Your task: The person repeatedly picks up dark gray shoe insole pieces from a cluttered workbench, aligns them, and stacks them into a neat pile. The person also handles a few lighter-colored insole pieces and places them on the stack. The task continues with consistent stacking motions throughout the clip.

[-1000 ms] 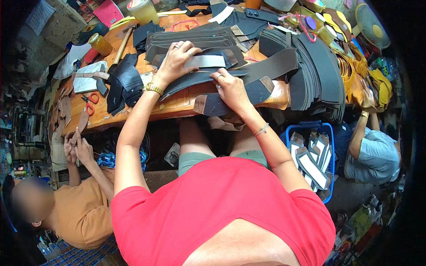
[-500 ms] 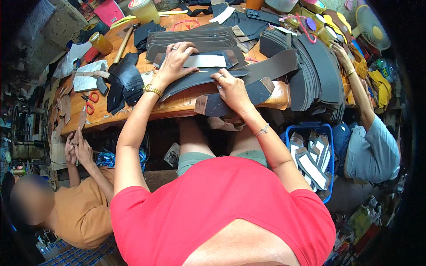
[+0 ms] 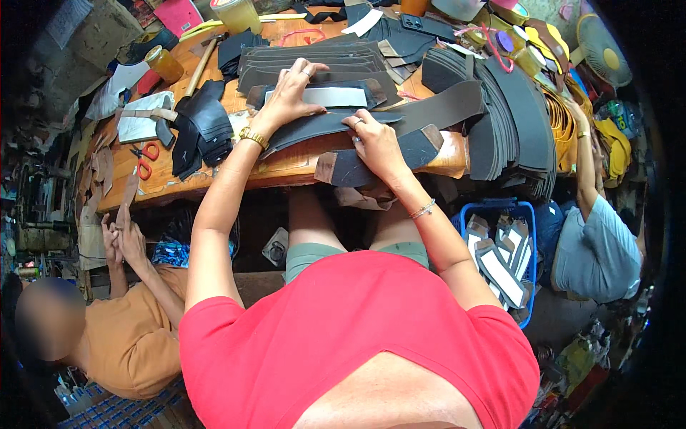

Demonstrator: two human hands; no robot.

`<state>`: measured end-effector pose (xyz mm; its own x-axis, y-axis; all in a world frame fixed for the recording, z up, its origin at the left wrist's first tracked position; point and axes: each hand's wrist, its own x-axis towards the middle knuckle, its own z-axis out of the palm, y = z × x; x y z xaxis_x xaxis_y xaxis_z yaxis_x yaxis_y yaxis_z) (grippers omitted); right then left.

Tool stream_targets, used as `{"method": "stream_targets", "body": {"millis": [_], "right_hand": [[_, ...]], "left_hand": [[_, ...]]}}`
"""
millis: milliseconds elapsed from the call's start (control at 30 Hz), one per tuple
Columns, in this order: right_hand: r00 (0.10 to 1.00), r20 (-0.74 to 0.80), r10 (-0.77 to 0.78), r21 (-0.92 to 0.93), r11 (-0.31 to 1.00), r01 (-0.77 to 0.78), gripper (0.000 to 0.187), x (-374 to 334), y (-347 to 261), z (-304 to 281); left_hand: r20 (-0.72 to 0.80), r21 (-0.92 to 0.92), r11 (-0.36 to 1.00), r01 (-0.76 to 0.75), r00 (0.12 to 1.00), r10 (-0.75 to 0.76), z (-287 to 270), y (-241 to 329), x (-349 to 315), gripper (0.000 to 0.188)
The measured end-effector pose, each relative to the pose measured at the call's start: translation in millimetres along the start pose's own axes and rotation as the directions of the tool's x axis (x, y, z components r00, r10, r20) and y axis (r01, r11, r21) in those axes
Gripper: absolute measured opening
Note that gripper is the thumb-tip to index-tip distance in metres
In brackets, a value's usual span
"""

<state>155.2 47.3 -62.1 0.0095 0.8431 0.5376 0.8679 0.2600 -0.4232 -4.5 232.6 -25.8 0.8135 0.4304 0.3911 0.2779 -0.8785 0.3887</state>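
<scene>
My left hand (image 3: 291,94) has its fingers spread over a dark strip bearing a white panel (image 3: 336,96), and its thumb reaches toward the edge of a long dark grey strip (image 3: 307,133) lying nearer me. My right hand (image 3: 374,141) pinches the near side of that grey strip between thumb and fingers. Beneath my right wrist, a curved dark strip with brown ends (image 3: 418,148) lies at the table's front edge. Another grey strip (image 3: 454,107) extends to the right, with its left part covered.
Stacks of grey strips (image 3: 504,114) stand right on the wooden table (image 3: 207,187). Orange-handled scissors (image 3: 146,169) and a hammer (image 3: 200,68) lie left. A blue basket (image 3: 530,247) holds white-panelled strips. Co-workers sit left, in a brown shirt (image 3: 136,336), and right, in a grey shirt (image 3: 600,250).
My left hand has shifted slightly right and up, its fingers lifted and thumb spread apart. My right hand stays nearly in place. The co-worker at right has lowered an arm.
</scene>
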Motion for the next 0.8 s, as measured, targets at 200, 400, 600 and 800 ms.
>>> {"method": "stream_targets", "body": {"millis": [200,400,600,800], "right_hand": [[1.0,0.008,0.01,-0.007,1.0,-0.01,0.025,0,1,2],[1.0,0.006,-0.002,-0.009,1.0,0.002,0.027,-1,2,2],[1.0,0.015,0.016,0.004,1.0,-0.016,0.029,-1,0,2],[1.0,0.01,0.01,0.017,1.0,-0.01,0.028,-2,0,1]], "left_hand": [[-0.152,0.253,0.956,-0.146,0.97,0.188,6,2,-6,0.06],[-0.059,0.186,0.976,-0.11,0.991,0.123,5,2,-2,0.05],[-0.111,0.37,0.873,-0.318,0.918,0.381,8,5,-9,0.048],[-0.037,0.285,0.906,-0.314,0.941,0.338,3,12,-16,0.042]]}}
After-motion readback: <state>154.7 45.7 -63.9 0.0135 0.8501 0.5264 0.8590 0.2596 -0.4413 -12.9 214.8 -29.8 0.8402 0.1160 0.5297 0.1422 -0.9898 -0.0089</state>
